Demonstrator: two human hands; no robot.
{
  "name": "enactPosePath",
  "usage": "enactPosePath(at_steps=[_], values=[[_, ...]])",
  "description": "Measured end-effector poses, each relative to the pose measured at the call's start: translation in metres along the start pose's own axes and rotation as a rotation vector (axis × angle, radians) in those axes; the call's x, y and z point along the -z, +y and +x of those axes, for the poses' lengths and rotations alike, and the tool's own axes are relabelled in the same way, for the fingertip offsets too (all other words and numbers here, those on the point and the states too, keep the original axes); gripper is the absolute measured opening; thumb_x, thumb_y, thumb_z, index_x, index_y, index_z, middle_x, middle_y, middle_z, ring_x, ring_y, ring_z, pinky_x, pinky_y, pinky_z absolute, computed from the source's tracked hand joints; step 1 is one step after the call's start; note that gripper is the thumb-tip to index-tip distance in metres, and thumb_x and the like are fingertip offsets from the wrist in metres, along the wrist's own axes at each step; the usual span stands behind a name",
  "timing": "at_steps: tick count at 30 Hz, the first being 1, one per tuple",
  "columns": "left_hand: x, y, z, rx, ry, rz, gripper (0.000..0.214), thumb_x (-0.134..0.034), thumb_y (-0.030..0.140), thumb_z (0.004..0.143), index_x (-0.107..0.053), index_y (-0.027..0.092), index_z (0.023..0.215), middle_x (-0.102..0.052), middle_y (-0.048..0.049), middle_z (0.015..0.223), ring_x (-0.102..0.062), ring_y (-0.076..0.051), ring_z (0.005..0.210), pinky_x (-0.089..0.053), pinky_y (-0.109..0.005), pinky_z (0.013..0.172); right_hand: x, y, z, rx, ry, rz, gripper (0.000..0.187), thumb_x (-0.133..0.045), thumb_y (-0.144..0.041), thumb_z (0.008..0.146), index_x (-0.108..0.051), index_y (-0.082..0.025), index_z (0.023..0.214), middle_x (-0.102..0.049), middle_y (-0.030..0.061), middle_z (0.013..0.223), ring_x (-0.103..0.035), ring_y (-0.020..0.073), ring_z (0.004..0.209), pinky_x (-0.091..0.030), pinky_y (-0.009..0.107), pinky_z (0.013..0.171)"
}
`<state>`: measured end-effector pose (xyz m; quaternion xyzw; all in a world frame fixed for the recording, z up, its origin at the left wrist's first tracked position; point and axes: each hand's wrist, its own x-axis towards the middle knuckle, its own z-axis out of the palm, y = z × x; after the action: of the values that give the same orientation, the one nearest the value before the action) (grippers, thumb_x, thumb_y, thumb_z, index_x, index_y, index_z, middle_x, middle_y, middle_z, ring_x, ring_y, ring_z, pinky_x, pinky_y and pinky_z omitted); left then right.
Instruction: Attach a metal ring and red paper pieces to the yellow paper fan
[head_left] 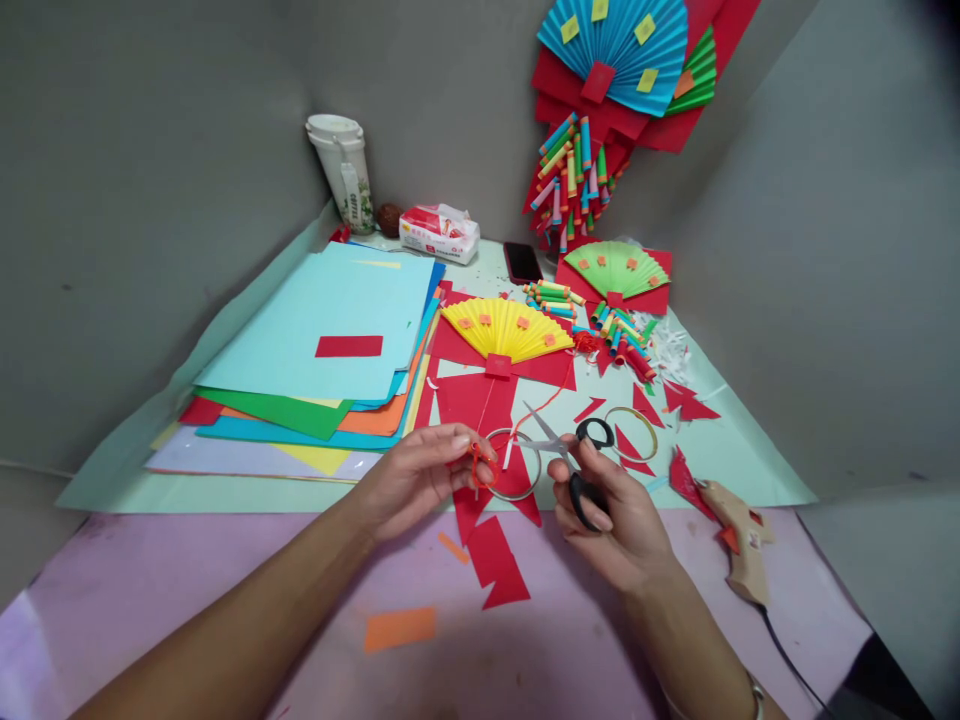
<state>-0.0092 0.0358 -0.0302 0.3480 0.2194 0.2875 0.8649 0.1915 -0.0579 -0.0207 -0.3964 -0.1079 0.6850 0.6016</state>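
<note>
Orange-red cord (484, 470) is bunched in a small loop at the fingertips of the left hand (420, 468), whose grip is pinched together on it above the near part of the surface (247, 600). The right hand (619, 500) has its grip wrapped around the black handles of the scissors (561, 449), and the blades stand apart, tips toward the cord. A thin strand leads up from there toward a red bundle of thread (585, 342) beside the yellow fan (506, 328). A silver ring (538, 470) lies just behind the fingertips; whether the cord passes through it is hard to say, since fingers and strands overlap. With the blades so near, a careless squeeze could snip the wrong strand or nick a finger. The loop could slip loose if the pinch relaxed, and a hard tug could drag the bundle against the fan. Red paper scraps (496, 565) lie below, where a dropped cord end would be easily lost by colour.
</note>
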Motion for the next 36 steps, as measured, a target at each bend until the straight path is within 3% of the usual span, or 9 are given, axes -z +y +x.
enactPosePath(at_steps=[4,8,13,36], values=[[-0.0004,-0.0001,0.0006,0.017,-0.004,-0.033,0.012,-0.064,0.019,0.084,-0.070,0.009,0.081,-0.069,-0.0093,0.075,-0.065,-0.017,0.071,-0.049,-0.025,0.069,-0.0006,0.0020,-0.0039,0.051,-0.036,-0.163,0.027,-0.073,-0.036,0.079,-0.063,-0.020,0.098,-0.065,-0.0013,0.071,-0.023,-0.0003,0.037,-0.020,0.016,0.039],[-0.0003,-0.0013,0.0015,0.025,-0.015,-0.037,0.012,-0.065,0.020,0.083,-0.070,0.009,0.080,-0.069,-0.0093,0.074,-0.066,-0.017,0.071,-0.049,-0.025,0.069,-0.0009,0.0042,-0.0049,0.161,-0.006,-0.305,0.030,-0.074,-0.036,0.079,-0.059,-0.020,0.100,-0.063,-0.0035,0.066,-0.023,0.0007,0.037,-0.016,0.017,0.039],[-0.0005,-0.0025,0.0015,0.036,-0.026,-0.013,0.014,-0.063,0.020,0.085,-0.070,0.009,0.083,-0.070,-0.0109,0.075,-0.066,-0.017,0.072,-0.049,-0.025,0.069,-0.0008,0.0046,-0.0041,0.191,-0.002,-0.401,0.034,-0.074,-0.039,0.077,-0.058,-0.021,0.101,-0.063,-0.0033,0.066,-0.026,0.0023,0.038,-0.017,0.017,0.037],[0.0025,-0.0063,0.0022,0.082,-0.020,0.041,0.016,-0.066,0.026,0.083,-0.069,0.011,0.084,-0.071,-0.0097,0.074,-0.062,-0.014,0.064,-0.046,-0.024,0.064,-0.0017,0.0051,-0.0055,0.213,0.007,-0.517,0.031,-0.072,-0.041,0.078,-0.060,-0.021,0.099,-0.064,-0.0033,0.064,-0.024,0.0029,0.039,-0.014,0.018,0.037]])
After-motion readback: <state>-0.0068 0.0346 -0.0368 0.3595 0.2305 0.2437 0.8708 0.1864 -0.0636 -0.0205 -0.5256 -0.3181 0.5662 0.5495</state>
